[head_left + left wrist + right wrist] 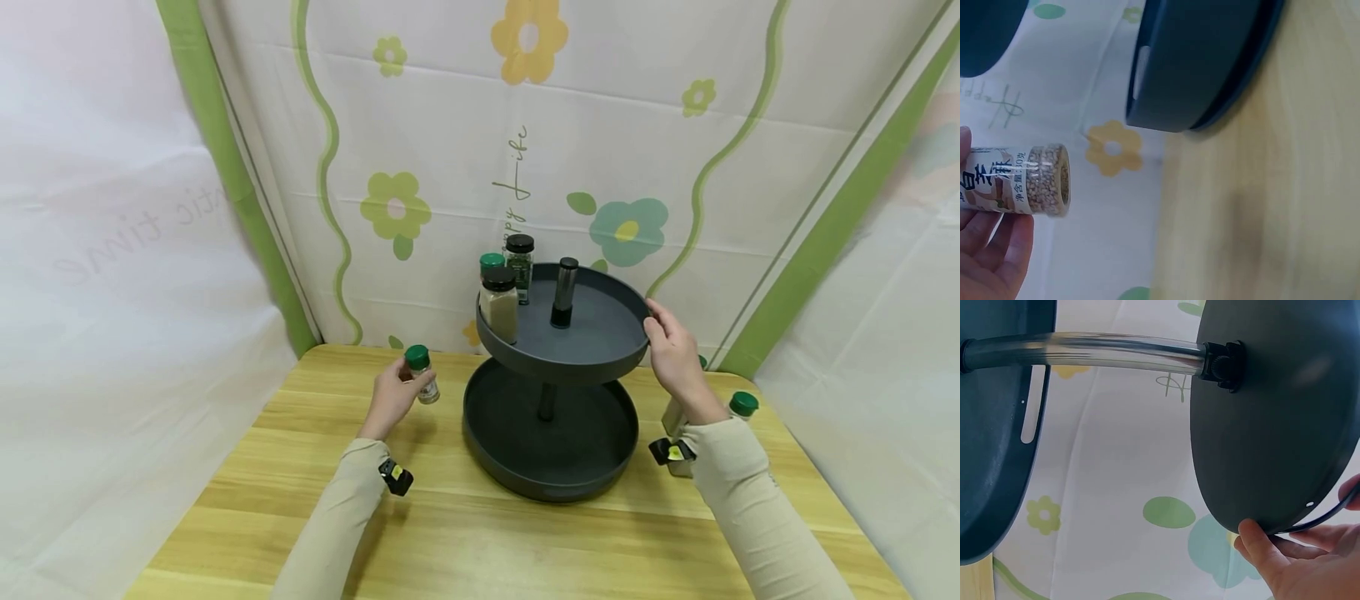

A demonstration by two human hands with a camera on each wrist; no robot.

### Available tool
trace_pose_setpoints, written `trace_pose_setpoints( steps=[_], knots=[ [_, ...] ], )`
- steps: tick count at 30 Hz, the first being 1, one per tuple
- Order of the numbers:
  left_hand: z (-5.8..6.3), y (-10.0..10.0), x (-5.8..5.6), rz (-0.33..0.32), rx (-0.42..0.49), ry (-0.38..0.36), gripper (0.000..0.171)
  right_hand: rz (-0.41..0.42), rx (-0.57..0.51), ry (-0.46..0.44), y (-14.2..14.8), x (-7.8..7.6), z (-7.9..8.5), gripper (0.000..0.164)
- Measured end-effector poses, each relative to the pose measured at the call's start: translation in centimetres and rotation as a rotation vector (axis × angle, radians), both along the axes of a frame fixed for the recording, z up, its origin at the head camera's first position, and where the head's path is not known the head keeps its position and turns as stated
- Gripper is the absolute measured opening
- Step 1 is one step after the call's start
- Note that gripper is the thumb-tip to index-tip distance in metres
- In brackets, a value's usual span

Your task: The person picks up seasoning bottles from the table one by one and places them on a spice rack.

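My left hand (392,400) holds a small clear spice jar with a green cap (417,357) above the table, left of a dark two-tier rack (551,492). Pale sesame-like seeds fill the spice jar (1047,181) in the left wrist view, where its cap is out of frame. On the rack's right side, my right hand (675,360) grips the rim of the upper tray (600,321). Fingers (1260,547) lie against the underside of that tray in the right wrist view, the thumb across the rim.
Upper-tray jars stand at its left: a black-capped jar of pale powder (500,312), a black-capped jar of green herbs (520,267) and a green-capped jar (491,262). More jars, including a green-capped one (743,405), stand right of the rack, partly behind my right arm. A patterned curtain (450,125) hangs behind.
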State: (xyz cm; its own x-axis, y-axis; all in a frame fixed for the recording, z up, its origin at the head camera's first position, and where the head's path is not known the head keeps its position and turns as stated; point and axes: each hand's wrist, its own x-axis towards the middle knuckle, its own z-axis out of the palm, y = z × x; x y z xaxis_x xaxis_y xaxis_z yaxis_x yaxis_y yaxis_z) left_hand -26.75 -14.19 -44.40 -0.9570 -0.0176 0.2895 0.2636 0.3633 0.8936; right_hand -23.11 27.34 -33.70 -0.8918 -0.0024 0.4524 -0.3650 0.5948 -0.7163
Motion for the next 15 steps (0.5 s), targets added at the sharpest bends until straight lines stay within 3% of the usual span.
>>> trace_pose_setpoints(
  steps=[15],
  knots=[
    [4.4, 1.0, 1.6, 0.002, -0.026, 0.107, 0.038, -0.024, 0.003, -0.023, -0.4, 0.6, 0.1, 0.056]
  ],
)
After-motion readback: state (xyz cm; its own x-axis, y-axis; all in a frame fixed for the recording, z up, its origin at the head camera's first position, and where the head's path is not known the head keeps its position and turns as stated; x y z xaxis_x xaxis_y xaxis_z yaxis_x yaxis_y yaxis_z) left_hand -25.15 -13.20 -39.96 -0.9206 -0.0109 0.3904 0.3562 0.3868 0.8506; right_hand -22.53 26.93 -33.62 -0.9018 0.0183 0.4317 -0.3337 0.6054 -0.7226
